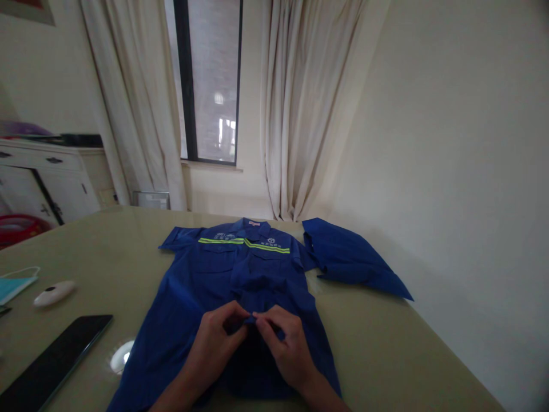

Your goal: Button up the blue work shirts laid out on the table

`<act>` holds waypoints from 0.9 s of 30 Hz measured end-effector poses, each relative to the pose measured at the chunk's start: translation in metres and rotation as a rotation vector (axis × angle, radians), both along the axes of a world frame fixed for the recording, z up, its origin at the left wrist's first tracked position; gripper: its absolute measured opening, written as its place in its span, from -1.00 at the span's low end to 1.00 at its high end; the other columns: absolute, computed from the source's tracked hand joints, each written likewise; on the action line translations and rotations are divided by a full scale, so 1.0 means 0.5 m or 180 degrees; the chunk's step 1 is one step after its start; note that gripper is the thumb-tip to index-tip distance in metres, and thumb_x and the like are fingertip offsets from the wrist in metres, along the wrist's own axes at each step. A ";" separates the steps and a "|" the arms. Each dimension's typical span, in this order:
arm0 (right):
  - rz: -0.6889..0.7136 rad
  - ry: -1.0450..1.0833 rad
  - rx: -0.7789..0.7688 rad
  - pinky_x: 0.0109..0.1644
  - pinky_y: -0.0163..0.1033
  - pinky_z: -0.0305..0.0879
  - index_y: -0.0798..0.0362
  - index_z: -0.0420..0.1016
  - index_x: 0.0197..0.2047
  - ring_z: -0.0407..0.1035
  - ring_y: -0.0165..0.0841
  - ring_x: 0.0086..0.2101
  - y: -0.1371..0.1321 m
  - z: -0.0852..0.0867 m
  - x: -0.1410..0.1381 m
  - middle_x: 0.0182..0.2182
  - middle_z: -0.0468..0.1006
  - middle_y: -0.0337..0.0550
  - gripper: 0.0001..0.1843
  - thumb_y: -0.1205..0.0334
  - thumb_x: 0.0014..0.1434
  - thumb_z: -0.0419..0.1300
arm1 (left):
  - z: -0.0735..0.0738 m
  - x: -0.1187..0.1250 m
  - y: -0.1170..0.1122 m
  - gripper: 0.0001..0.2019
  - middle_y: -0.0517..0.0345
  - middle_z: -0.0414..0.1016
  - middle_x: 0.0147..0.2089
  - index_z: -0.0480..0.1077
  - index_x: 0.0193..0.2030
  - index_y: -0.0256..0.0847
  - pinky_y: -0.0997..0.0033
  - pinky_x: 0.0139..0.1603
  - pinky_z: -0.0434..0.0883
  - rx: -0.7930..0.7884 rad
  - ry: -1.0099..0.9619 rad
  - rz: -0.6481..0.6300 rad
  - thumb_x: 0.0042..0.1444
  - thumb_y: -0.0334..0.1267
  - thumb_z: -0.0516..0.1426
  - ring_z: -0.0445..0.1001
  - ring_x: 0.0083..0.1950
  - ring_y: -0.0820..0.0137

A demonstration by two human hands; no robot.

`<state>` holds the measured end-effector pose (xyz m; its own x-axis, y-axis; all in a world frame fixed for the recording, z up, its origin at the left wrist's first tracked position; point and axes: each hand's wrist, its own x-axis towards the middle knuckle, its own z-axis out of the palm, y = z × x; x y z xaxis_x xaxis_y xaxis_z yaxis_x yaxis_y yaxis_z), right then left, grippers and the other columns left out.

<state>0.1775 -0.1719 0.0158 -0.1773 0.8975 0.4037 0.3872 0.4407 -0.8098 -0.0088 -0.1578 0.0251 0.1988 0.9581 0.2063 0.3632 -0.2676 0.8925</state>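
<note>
A blue short-sleeved work shirt [184, 297] lies front up on the table, its collar at the far end. Yellow-green stripes and pale lettering cross its chest. Near the lower middle of the front, my left hand [218, 337] pinches the shirt's front edge between thumb and fingers. Right beside it, my right hand [285, 340] pinches the same raised bit of cloth, the fingertips of both hands almost touching. Whether a button sits between the fingers is too small to make out. The cloth below the hands is in shadow.
Folded blue cloth [355, 257] lies to the right, against the shirt's sleeve. On the left of the table [128, 234] are a black phone [58, 360], a pale oval object [54, 293] and a light blue face mask [15, 286]. A wall [472, 200] borders the right side.
</note>
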 end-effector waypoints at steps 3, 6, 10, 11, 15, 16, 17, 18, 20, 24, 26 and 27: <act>-0.0011 0.0324 -0.0399 -0.30 -0.32 0.28 0.01 0.69 -0.26 0.43 -0.38 -0.42 0.005 0.005 -0.001 -0.45 0.59 -0.22 -0.69 0.02 0.35 0.21 | -0.008 0.001 0.001 -0.93 0.24 0.64 -0.36 0.55 -0.34 -0.14 0.46 -0.24 0.43 0.0016 0.0020 0.0023 0.04 -0.33 0.21 0.59 -0.29 0.33; 0.0001 0.0464 -0.0511 -0.34 -0.33 0.27 0.03 0.68 -0.23 0.40 -0.39 -0.44 0.009 0.002 -0.002 -0.45 0.59 -0.23 -0.75 0.03 0.24 0.31 | -0.016 0.002 0.003 -0.91 0.22 0.63 -0.33 0.53 -0.30 -0.15 0.46 -0.23 0.43 0.0004 -0.0127 -0.0076 0.05 -0.34 0.20 0.59 -0.27 0.33; -0.0059 0.0401 -0.0292 -0.31 -0.33 0.27 0.03 0.66 -0.24 0.39 -0.40 -0.40 0.008 0.003 -0.002 -0.41 0.54 -0.24 -0.84 0.12 0.19 0.36 | -0.019 -0.001 0.010 -0.89 0.17 0.63 -0.27 0.51 -0.23 -0.17 0.43 -0.17 0.46 -0.0152 -0.0597 -0.0295 0.10 -0.24 0.24 0.58 -0.22 0.32; -0.0088 0.0359 -0.0216 -0.30 -0.33 0.27 0.02 0.65 -0.25 0.39 -0.39 -0.39 0.008 0.005 -0.002 -0.40 0.53 -0.24 -0.87 0.14 0.20 0.35 | -0.019 -0.003 0.012 -0.87 0.15 0.64 -0.25 0.53 -0.21 -0.17 0.42 -0.15 0.47 -0.0217 -0.0682 -0.0370 0.12 -0.20 0.25 0.59 -0.19 0.30; -0.0121 0.0211 0.0003 -0.26 -0.32 0.30 0.01 0.63 -0.25 0.42 -0.37 -0.31 0.005 0.008 -0.003 -0.33 0.52 -0.21 -0.95 0.27 0.22 0.32 | -0.018 -0.006 0.019 -0.75 0.08 0.68 -0.15 0.59 -0.13 -0.18 0.35 -0.02 0.49 -0.0395 -0.0788 -0.0430 0.23 -0.07 0.19 0.61 -0.06 0.24; -0.0110 0.0179 0.0030 -0.26 -0.32 0.30 0.01 0.63 -0.25 0.43 -0.37 -0.30 0.004 0.008 -0.004 -0.32 0.51 -0.20 -0.95 0.30 0.22 0.31 | -0.019 -0.006 0.019 -0.73 0.08 0.68 -0.15 0.59 -0.13 -0.18 0.35 -0.01 0.50 -0.0423 -0.0797 -0.0394 0.23 -0.05 0.20 0.61 -0.06 0.23; -0.0103 0.0137 0.0053 -0.26 -0.32 0.30 0.01 0.63 -0.25 0.43 -0.37 -0.30 0.004 0.007 -0.005 -0.32 0.51 -0.20 -0.94 0.32 0.22 0.30 | -0.021 -0.005 0.020 -0.73 0.08 0.68 -0.15 0.59 -0.13 -0.18 0.34 -0.02 0.50 -0.0453 -0.0808 -0.0382 0.21 -0.03 0.23 0.62 -0.06 0.23; -0.0106 0.0089 0.0072 -0.25 -0.32 0.31 0.00 0.62 -0.25 0.43 -0.37 -0.30 0.003 0.005 -0.006 -0.32 0.51 -0.20 -0.92 0.35 0.22 0.29 | -0.025 -0.004 0.020 -0.72 0.08 0.68 -0.15 0.59 -0.13 -0.18 0.35 -0.02 0.51 -0.0479 -0.0829 -0.0397 0.19 -0.03 0.26 0.63 -0.07 0.23; -0.0123 0.0003 0.0106 -0.24 -0.32 0.31 0.00 0.62 -0.25 0.43 -0.37 -0.30 0.003 0.003 -0.008 -0.31 0.51 -0.20 -0.89 0.38 0.21 0.28 | -0.033 -0.003 0.022 -0.72 0.08 0.69 -0.14 0.58 -0.12 -0.18 0.34 -0.01 0.52 -0.0516 -0.0899 -0.0460 0.14 -0.04 0.30 0.64 -0.07 0.23; -0.0144 -0.0036 0.0112 -0.22 -0.31 0.34 0.00 0.63 -0.20 0.44 -0.36 -0.30 0.005 0.001 -0.009 -0.29 0.54 -0.19 -0.89 0.36 0.22 0.29 | -0.047 -0.006 0.029 -0.70 0.08 0.69 -0.11 0.59 -0.09 -0.17 0.34 0.02 0.52 -0.0549 -0.1020 -0.0493 0.13 -0.04 0.31 0.64 -0.06 0.24; -0.0144 -0.0011 0.0127 -0.22 -0.31 0.35 0.00 0.63 -0.20 0.45 -0.36 -0.30 0.005 0.003 -0.009 -0.29 0.55 -0.19 -0.91 0.33 0.23 0.30 | -0.051 -0.009 0.033 -0.69 0.08 0.69 -0.14 0.59 -0.11 -0.19 0.35 -0.01 0.52 -0.0549 -0.1008 -0.0458 0.12 -0.02 0.32 0.64 -0.09 0.25; -0.0144 0.0000 0.0142 -0.22 -0.31 0.35 0.00 0.63 -0.20 0.46 -0.36 -0.30 0.004 0.004 -0.009 -0.29 0.55 -0.18 -0.92 0.32 0.24 0.29 | -0.051 -0.010 0.034 -0.68 0.08 0.69 -0.16 0.58 -0.13 -0.19 0.36 -0.03 0.52 -0.0553 -0.0994 -0.0449 0.11 -0.01 0.32 0.63 -0.10 0.26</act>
